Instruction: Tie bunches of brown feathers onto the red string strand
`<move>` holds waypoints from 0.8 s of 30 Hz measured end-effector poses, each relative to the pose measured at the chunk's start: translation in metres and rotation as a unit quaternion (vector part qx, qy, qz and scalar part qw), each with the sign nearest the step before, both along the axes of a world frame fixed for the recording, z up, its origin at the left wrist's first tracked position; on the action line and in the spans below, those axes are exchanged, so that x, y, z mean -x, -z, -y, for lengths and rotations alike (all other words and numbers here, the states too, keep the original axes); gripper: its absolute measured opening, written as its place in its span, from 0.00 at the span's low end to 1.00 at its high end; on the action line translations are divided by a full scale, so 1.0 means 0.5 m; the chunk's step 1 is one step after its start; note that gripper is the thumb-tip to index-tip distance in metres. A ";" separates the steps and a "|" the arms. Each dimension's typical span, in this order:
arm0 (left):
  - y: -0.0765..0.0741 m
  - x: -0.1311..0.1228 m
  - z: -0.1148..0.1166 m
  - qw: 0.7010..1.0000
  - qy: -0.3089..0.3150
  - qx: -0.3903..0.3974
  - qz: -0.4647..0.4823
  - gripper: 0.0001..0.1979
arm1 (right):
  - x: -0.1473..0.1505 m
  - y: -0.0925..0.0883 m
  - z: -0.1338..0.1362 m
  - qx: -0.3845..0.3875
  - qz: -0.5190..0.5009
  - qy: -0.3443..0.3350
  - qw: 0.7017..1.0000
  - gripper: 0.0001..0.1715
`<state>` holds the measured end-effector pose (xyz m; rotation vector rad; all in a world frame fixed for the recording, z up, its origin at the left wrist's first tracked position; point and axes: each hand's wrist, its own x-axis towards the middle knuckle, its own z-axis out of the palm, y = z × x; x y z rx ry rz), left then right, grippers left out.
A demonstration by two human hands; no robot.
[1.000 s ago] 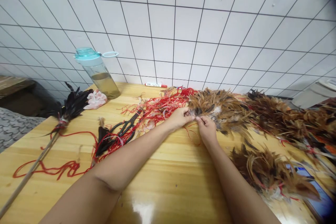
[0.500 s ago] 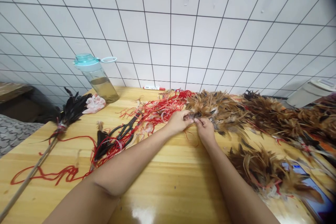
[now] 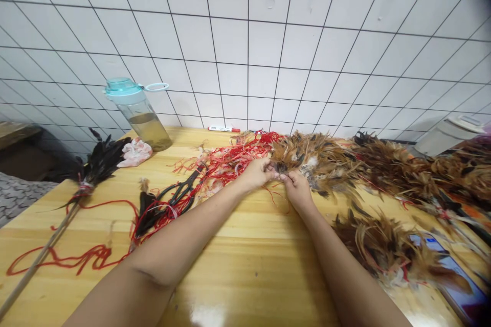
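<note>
Both hands meet over the middle of the wooden table, fingertips almost touching. My left hand (image 3: 258, 173) is closed in a pinch on a small dark feather (image 3: 282, 167). My right hand (image 3: 297, 187) pinches close beside it, at the feather's lower end; what lies between its fingertips is too small to make out. Just behind my hands spreads a heap of brown feathers (image 3: 326, 158). To the left of it lies a tangle of red string (image 3: 245, 156). Black-handled scissors (image 3: 184, 189) rest partly under red string near my left forearm.
A feather duster (image 3: 92, 173) with a wooden stick lies at the left. A water bottle (image 3: 148, 125), a crumpled tissue (image 3: 136, 152) and a marker (image 3: 224, 129) are near the tiled wall. At the right are a feather bunch (image 3: 379, 242), a phone (image 3: 456, 271) and a pale container (image 3: 447, 135).
My hands stay together at nearly the same spot, with slight finger movement around the dark feather. The view has shifted a little; the things on the table have not moved.
</note>
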<state>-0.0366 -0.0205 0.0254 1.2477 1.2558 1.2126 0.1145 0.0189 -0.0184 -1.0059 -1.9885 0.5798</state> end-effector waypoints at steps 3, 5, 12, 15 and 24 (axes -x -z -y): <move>0.003 0.002 -0.001 1.000 0.019 -0.011 -0.002 0.10 | -0.002 0.001 -0.001 -0.015 0.032 0.003 0.999 0.16; 0.005 0.003 -0.002 1.000 0.024 -0.015 0.005 0.10 | -0.003 0.000 -0.001 -0.031 0.054 0.004 0.998 0.16; 0.020 -0.001 -0.008 0.998 0.054 -0.008 0.038 0.08 | -0.004 -0.010 0.010 -0.058 0.169 0.019 0.984 0.14; 0.029 -0.001 -0.013 0.998 0.047 -0.030 0.005 0.07 | -0.002 -0.017 0.022 -0.050 0.225 0.042 0.972 0.15; 0.030 -0.012 0.005 0.969 -0.035 -0.114 -0.215 0.07 | 0.007 -0.035 0.048 -0.037 0.306 0.096 0.947 0.16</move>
